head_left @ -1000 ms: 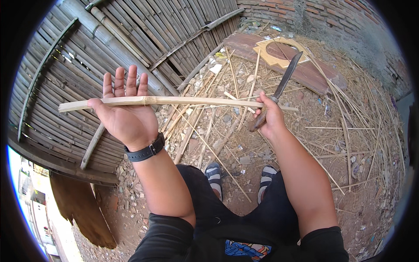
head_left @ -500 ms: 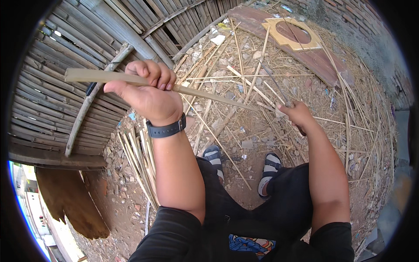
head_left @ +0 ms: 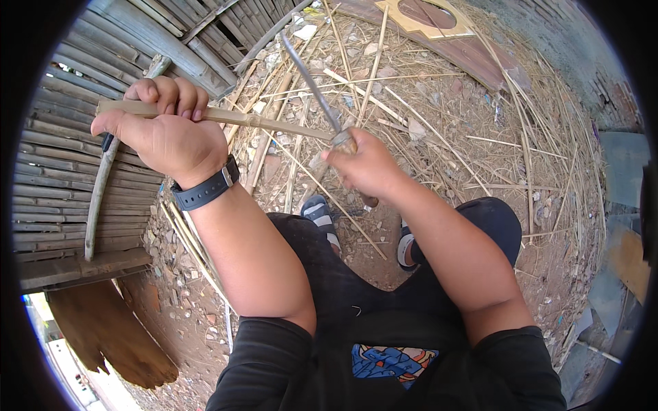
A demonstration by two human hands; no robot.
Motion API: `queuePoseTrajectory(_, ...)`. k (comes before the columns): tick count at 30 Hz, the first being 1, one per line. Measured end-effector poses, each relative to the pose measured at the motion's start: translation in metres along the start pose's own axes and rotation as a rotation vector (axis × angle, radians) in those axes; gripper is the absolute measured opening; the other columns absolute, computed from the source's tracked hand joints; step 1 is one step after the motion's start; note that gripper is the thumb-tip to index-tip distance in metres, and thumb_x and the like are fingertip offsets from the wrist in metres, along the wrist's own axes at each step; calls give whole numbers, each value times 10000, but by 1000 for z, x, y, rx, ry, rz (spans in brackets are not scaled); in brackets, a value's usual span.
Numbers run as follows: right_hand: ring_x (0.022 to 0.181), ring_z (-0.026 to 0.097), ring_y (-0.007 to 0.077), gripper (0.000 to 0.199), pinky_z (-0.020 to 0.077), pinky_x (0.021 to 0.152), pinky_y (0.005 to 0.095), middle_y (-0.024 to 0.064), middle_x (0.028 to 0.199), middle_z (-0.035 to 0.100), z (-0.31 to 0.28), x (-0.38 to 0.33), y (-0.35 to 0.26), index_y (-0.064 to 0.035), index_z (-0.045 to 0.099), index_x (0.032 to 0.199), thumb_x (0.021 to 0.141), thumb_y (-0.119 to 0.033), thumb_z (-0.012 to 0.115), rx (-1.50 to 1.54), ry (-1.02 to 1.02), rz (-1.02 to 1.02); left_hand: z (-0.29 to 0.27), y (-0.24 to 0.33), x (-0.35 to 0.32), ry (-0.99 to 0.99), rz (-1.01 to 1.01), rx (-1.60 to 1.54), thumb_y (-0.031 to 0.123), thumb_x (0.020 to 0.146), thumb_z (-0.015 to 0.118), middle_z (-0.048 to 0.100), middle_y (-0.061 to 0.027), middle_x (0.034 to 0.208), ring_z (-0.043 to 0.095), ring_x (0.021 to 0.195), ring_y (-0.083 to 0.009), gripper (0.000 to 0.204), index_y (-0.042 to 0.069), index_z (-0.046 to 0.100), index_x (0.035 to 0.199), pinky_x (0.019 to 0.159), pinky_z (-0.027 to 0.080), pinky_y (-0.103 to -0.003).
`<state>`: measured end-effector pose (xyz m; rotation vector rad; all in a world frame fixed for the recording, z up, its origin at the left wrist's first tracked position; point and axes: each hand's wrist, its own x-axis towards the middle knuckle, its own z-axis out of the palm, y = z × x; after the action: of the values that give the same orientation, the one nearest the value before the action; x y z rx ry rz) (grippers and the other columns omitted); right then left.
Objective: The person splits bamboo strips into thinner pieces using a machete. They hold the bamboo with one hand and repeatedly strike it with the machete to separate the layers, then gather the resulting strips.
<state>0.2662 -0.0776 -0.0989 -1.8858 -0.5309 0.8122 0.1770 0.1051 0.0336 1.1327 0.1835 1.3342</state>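
My left hand (head_left: pixel 168 140), raised at the left with a dark watch on its wrist, is closed around a pale bamboo strip (head_left: pixel 236 117). The strip runs rightward from the palm, and a node shows partway along it. In my right hand (head_left: pixel 370 164) is a long, narrow-bladed knife (head_left: pixel 312 79), gripped by its handle. Its blade points up and away to the left. The strip's right end meets the base of the blade beside my right fingers; whether the edge touches it I cannot tell.
A bamboo-slat wall (head_left: pixel 62 175) stands at the left, with a leaning pole (head_left: pixel 98 198). Bamboo strips and shavings litter the stony ground around my sandals (head_left: pixel 317 214). Far right lies a brown board (head_left: pixel 480 61) bearing a yellowish panel (head_left: pixel 460 29). A brown sheet (head_left: pixel 103 329) hangs lower left.
My right hand has moved left and slightly up with the knife, closer to my left hand. The left hand and strip have shifted left in the picture, and the whole view has tilted.
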Motion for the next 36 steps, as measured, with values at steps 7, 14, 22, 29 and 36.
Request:
queuePoseTrajectory(7,1048,659,433,501,515,912,454,312,1081,669,42,20,140,66,618,1166,773,-229,711,-61,90,169,-7,1,-2,-177,-87,-116,845,851,473,294,36,581,206,507,-105,705,169,374,678,489,180,-270)
queuePoseTrajectory(14,746,685,283,456,528,666,390,189,859,692,19,10,79,31,624,1177,787,-196,689,-160,-134,-174,-51,28,23,-615,-269,-434,723,791,705,296,82,565,217,507,-92,608,213,395,673,519,197,-273)
queuePoseTrajectory(22,697,677,271,446,518,630,398,178,841,687,32,0,94,19,621,1168,791,-208,694,52,-92,104,-39,23,22,-644,-236,-440,723,822,677,276,90,546,183,477,-92,616,219,364,657,491,163,-290)
queuePoseTrajectory(29,594,649,232,350,508,540,369,129,783,666,61,2,121,-32,631,1106,797,-188,682,134,-20,141,-27,27,14,-472,-158,-218,835,765,613,273,75,554,177,490,-101,687,209,355,647,500,159,-290)
queuePoseTrajectory(36,639,652,301,379,519,633,428,142,721,645,56,13,115,8,615,1095,767,-168,685,274,-63,165,-27,19,20,-393,-154,-225,833,752,627,272,74,550,177,487,-98,682,204,382,651,497,155,-285)
